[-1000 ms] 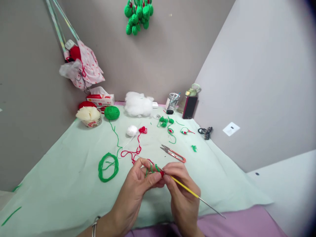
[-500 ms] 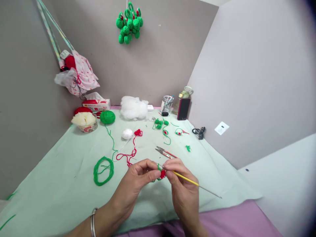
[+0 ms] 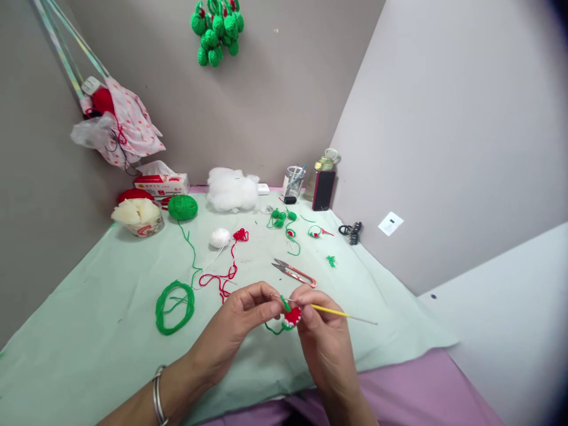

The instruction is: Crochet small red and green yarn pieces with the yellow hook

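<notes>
Two hands meet over a green-covered bench (image 3: pixel 89 331): the left hand (image 3: pixel 242 316) and the right hand (image 3: pixel 322 340). Between them are one small red crochet piece (image 3: pixel 292 316) and one yellow crochet hook (image 3: pixel 331 311). On the bench lie one pair of thread snips (image 3: pixel 293 273), one ball of green yarn (image 3: pixel 182 207), one loose coil of green yarn (image 3: pixel 174 306), one small white ball (image 3: pixel 220 238), one mound of white stuffing (image 3: pixel 231 189) and one tissue box (image 3: pixel 161 182). One cluster of green crochet balls (image 3: pixel 216 28) hangs on the wall.

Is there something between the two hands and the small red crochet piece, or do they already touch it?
Nothing stands between them. The left hand and the right hand both pinch the red crochet piece directly, and the right also holds the yellow crochet hook. The scissors lie apart, farther back.
</notes>
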`<action>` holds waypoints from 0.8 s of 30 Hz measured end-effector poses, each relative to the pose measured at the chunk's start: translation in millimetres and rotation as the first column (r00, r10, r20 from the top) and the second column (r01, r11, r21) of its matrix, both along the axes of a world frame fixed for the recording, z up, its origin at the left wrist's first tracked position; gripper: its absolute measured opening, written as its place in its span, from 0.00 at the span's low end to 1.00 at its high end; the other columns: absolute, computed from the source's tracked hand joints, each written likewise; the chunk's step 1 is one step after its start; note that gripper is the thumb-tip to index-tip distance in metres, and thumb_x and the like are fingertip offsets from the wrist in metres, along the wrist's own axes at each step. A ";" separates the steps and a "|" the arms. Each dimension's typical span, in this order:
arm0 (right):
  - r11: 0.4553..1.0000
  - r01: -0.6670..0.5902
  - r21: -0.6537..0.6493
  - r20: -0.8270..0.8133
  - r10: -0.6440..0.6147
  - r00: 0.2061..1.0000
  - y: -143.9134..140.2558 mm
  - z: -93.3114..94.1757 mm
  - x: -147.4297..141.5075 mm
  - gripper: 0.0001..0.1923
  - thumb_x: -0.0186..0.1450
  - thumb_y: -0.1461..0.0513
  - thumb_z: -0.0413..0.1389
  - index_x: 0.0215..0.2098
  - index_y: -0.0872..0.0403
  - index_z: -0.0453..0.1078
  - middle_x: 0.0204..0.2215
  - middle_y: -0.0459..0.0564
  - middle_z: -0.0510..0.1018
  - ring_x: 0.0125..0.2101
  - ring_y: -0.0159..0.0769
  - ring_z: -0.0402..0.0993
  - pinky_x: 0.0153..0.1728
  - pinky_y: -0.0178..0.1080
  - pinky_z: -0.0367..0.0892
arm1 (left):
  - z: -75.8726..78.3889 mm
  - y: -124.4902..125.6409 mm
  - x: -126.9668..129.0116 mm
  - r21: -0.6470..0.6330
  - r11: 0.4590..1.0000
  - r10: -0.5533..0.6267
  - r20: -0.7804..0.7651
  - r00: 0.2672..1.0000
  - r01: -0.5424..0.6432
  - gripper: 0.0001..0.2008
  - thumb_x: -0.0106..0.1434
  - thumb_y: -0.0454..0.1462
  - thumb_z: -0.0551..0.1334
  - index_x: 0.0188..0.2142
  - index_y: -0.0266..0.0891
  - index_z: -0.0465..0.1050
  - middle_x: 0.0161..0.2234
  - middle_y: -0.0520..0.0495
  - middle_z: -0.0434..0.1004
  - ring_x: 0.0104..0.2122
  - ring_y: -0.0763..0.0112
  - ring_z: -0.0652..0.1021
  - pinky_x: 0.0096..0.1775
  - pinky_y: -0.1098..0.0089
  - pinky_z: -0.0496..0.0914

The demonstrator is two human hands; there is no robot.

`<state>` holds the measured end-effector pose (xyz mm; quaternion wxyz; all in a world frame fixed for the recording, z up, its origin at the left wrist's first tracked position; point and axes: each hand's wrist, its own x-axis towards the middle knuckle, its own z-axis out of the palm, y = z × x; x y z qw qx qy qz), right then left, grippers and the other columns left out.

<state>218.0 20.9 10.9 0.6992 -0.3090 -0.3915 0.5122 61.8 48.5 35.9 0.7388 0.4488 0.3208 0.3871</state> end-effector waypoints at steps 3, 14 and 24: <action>0.999 0.028 0.022 0.055 -0.030 0.998 0.4 -1.2 2.2 0.07 0.62 0.54 0.73 0.33 0.46 0.85 0.30 0.45 0.78 0.31 0.29 0.73 0.33 0.30 0.70 | 1.0 -2.9 2.3 -0.007 1.000 -0.001 0.033 0.999 0.001 0.09 0.62 0.43 0.74 0.36 0.41 0.80 0.33 0.53 0.75 0.38 0.69 0.70 0.43 0.68 0.63; 0.961 -0.243 -0.135 -0.268 0.200 0.942 -6.6 0.1 -5.7 0.09 0.59 0.56 0.75 0.30 0.49 0.82 0.27 0.44 0.74 0.26 0.26 0.66 0.28 0.29 0.64 | 7.9 5.7 -20.9 0.556 0.831 0.211 -0.296 0.932 -0.011 0.05 0.66 0.36 0.67 0.32 0.41 0.77 0.36 0.49 0.78 0.41 0.62 0.75 0.48 0.63 0.63; 0.930 -0.346 -0.126 -0.410 0.269 0.872 -3.9 -3.4 -17.1 0.09 0.59 0.57 0.75 0.30 0.48 0.81 0.26 0.42 0.69 0.26 0.26 0.62 0.29 0.28 0.64 | -2.3 -7.9 -19.0 -0.095 0.991 -0.081 0.171 0.982 0.098 0.11 0.69 0.44 0.65 0.34 0.42 0.70 0.16 0.63 0.54 0.20 0.75 0.55 0.28 0.72 0.60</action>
